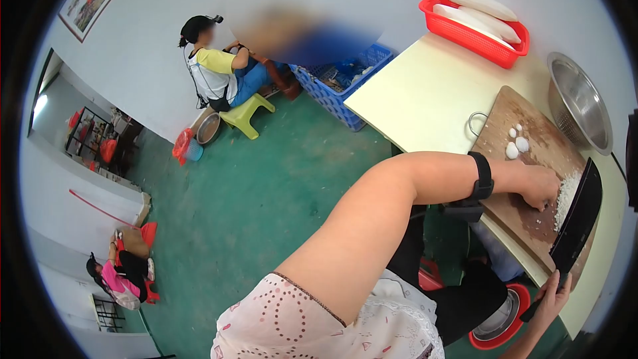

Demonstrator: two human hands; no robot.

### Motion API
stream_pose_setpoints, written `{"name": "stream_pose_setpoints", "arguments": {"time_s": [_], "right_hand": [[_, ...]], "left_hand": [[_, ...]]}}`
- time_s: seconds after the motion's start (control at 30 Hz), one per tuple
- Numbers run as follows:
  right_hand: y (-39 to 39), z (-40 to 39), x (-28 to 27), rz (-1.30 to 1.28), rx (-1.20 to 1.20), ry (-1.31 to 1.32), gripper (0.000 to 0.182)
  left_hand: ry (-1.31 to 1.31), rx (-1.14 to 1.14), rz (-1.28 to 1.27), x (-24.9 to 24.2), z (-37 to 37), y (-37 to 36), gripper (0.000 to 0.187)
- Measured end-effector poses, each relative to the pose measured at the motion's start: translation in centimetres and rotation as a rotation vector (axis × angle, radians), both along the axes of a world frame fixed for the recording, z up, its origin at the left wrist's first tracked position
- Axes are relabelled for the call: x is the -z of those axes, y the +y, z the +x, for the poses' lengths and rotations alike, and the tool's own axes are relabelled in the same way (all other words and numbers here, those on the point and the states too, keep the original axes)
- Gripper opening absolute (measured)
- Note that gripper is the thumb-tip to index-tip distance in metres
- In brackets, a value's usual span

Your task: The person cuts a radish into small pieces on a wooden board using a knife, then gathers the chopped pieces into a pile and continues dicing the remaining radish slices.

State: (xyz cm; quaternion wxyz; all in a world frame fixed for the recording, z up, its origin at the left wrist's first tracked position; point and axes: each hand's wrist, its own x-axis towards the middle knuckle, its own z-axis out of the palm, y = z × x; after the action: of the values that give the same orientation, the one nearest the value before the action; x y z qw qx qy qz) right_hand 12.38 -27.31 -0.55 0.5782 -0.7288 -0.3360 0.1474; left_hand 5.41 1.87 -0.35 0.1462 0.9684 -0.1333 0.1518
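Note:
My left hand [539, 186], wearing a black band at the wrist, rests on the wooden chopping board [508, 110]. Its fingers are curled beside a heap of finely chopped white bits [567, 201]; whatever they may hold is hidden. In my right hand [550, 296] is the handle of a black kitchen knife [578, 216]. The wide blade slants over the board's far edge, alongside the chopped heap. Several small round white pieces, like peeled garlic cloves [512, 151], lie on the board nearer its ring handle.
A red basket [515, 58] of long peeled white vegetables and a steel colander [585, 103] stand on the pale table [405, 96]. Below are a red basin [525, 319] and a blue crate [332, 100]. Two people sit on low stools across the green floor [259, 193].

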Motion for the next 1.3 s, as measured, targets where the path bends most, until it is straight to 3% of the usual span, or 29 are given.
{"name": "stream_pose_setpoints", "arguments": {"time_s": [0.23,0.47,0.57,0.7,0.8,0.9,1.0,1.17,1.3], "right_hand": [[0.8,-1.5,0.3,-0.009,-0.038,0.036,0.019],[0.7,0.0,2.2,0.016,-0.079,0.004,0.02],[1.1,-1.8,0.4,-0.024,-0.037,-0.013,0.02],[1.4,-2.3,-0.5,-0.033,0.028,-0.055,0.021],[1.4,-2.3,-1.0,-0.052,0.061,-0.037,0.019],[1.3,-1.5,-0.9,-0.09,0.041,-0.044,0.018],[1.2,-1.2,-1.3,-0.133,-0.029,-0.031,0.017],[1.5,-1.1,-2.3,-0.212,-0.08,-0.068,0.018],[2.3,-2.0,-2.6,-0.156,-0.007,-0.063,0.031]], "left_hand": [[-0.144,-0.368,-0.018,2.8,-0.3,-3.6,0.015],[0.005,-0.55,-0.003,0.3,-1.7,-5.8,0.02],[0.051,-0.651,0.081,0.9,-0.4,-7.2,0.021],[-0.038,-0.729,0.081,1.4,0.0,-7.6,0.032],[-0.068,-0.638,-0.07,0.7,-1.6,-6.9,0.035],[-0.23,-0.615,-0.413,2.0,-1.6,-6.2,0.034],[-0.416,-0.634,-0.422,2.0,-3.0,-5.6,0.03],[-0.367,-0.65,-0.26,2.6,-4.5,-5.0,0.022],[-0.346,-0.609,-0.279,3.2,-4.1,-4.9,0.019]]}}
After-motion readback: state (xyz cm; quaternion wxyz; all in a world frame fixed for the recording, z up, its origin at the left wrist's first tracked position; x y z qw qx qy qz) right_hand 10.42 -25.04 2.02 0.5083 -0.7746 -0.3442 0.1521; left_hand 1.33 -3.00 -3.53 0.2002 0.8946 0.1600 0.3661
